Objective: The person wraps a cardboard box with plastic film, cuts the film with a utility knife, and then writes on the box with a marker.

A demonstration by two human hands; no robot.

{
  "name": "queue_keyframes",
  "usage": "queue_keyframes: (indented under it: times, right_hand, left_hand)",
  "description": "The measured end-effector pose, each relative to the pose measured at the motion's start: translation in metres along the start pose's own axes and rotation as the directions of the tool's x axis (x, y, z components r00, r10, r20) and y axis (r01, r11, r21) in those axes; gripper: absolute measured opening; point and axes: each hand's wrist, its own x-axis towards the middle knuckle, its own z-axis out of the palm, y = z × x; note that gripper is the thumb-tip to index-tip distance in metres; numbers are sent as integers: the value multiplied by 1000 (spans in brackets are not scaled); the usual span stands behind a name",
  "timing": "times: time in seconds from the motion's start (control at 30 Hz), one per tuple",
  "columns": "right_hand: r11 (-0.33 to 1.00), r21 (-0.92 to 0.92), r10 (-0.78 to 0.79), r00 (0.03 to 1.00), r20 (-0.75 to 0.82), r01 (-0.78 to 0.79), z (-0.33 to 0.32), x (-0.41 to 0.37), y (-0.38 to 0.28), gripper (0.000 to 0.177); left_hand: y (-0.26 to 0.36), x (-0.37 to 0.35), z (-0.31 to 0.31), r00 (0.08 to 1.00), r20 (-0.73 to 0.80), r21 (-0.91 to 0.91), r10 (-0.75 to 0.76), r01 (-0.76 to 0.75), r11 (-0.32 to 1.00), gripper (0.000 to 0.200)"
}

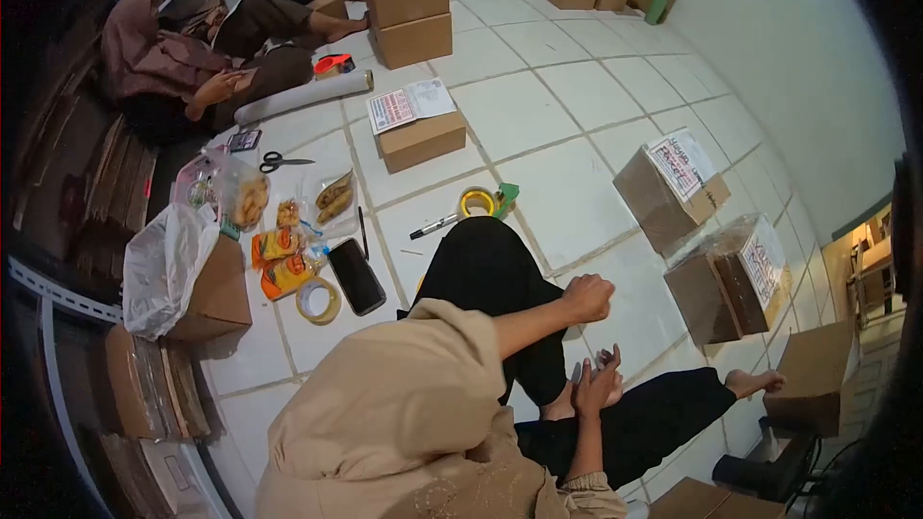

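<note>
My left hand [588, 298] is closed in a fist above my black-trousered leg [481, 264], with nothing visible in it. Below it, my right hand [598, 384] has its fingers apart and holds nothing, near my bare foot and other leg [644, 423]. Past my knee lie a yellow tape roll [464, 202], a green tape dispenser [508, 196] and a marker [435, 226]. Farther left on the floor are a black phone [357, 276], a clear tape roll [317, 299] and orange snack packets [286, 274]. Neither hand touches them.
Labelled cardboard boxes stand ahead [423, 142] and at right [663, 202]. Scissors [279, 161] and food bags [335, 196] lie at left, by a bag-lined box [216, 293]. Two people sit at the back left, near a long roll [308, 98] and stacked boxes [411, 38].
</note>
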Motion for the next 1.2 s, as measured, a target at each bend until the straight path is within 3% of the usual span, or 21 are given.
queue_keyframes:
  times: [0.07, 0.2, 0.3, 0.4, 0.47, 0.53, 0.57, 0.6, 0.67, 0.7, 0.77, 0.83, 0.87, 0.9, 0.93, 0.97, 1.0, 1.03, 1.07, 1.13, 1.2]
  right_hand:
    - [998, 63, -13, 1000, -8, 13, 6, 1, 7, 62]
    - [998, -53, -27, 998, 49, 29, 7, -1, 2, 60]
    - [993, -104, 53, 997, 53, -47, 1, 1, -8, 59]
    - [994, -105, 39, 997, 67, -31, 2, 0, -6, 59]
    - [996, -91, 18, 998, 63, -12, 1, 1, -7, 58]
    - [994, -97, -39, 999, 38, 43, 4, 1, 4, 57]
    - [994, -105, -26, 999, 27, 28, 4, -1, 8, 57]
    - [993, -117, -9, 999, 34, 13, 3, -3, 6, 56]
    - [970, -241, -22, 995, 94, 45, -4, -1, -4, 53]
    - [968, -243, -44, 993, 105, 69, -2, 0, 1, 50]
    - [952, -272, -112, 987, 112, 139, 4, -4, 13, 40]
    - [962, -232, -112, 983, 146, 145, 5, -3, 27, 36]
    - [969, -214, -94, 983, 158, 127, 4, -6, 33, 33]
    - [944, -265, -161, 975, 151, 196, 4, -6, 32, 26]
    - [947, -261, -152, 976, 154, 189, 2, -5, 31, 26]
    - [938, -283, -160, 973, 164, 201, 2, -3, 28, 24]
    - [928, -303, -169, 970, 174, 216, 1, -1, 22, 22]
    - [910, -338, -199, 968, 152, 240, 0, 0, 13, 18]
    - [912, -331, -202, 968, 148, 241, 1, 1, 9, 18]
    - [927, -334, -129, 982, 141, 170, 2, 2, 6, 19]
    - [917, -354, -141, 979, 144, 184, 1, 0, 3, 19]
  left_hand:
    - [23, -9, -33, 978, -209, -280, 24, -83, 956, 12]
    - [-15, -3, -10, 991, -31, -96, -128, 124, 988, 12]
    - [13, -6, -42, 959, -276, -495, -67, -82, 865, 11]
    - [-34, 9, 18, 998, 13, -234, -58, 60, 970, 11]
    - [-20, 12, 5, 996, 72, -205, -60, 74, 976, 11]
    - [3, -1, -22, 943, -325, -527, -69, -120, 842, 13]
    - [-8, 4, -7, 928, -370, -431, -42, -132, 893, 13]
    - [-35, 14, 31, 993, -108, -27, -47, 44, 999, 15]
    - [-20, 15, 3, 978, 176, -63, -113, 125, 990, 17]
    - [-13, 10, -10, 980, 156, -57, -124, 134, 989, 17]
    - [-8, -9, -34, 995, -72, -320, -63, 37, 947, 18]
    - [-14, -26, -66, 867, -493, -409, -69, -161, 898, 18]
    - [-18, -43, -104, 872, -455, -525, -179, -101, 845, 20]
    - [-32, -58, -132, 814, -563, -442, -146, -146, 885, 23]
    - [-62, -66, -146, 697, -716, -84, 30, -128, 988, 25]
    - [-100, -75, -154, 648, -759, -55, 62, -159, 986, 29]
    - [-127, -90, -163, 631, -776, 24, 10, 14, 1000, 31]
    - [-158, -109, -165, 681, -667, -103, -302, 317, 943, 33]
    - [-206, -132, -156, 708, -681, 75, -188, 322, 944, 34]
    - [-255, -165, -143, 640, -574, 19, -511, 634, 773, 33]
    - [-261, -180, -146, 621, -484, 78, -617, 733, 676, 31]
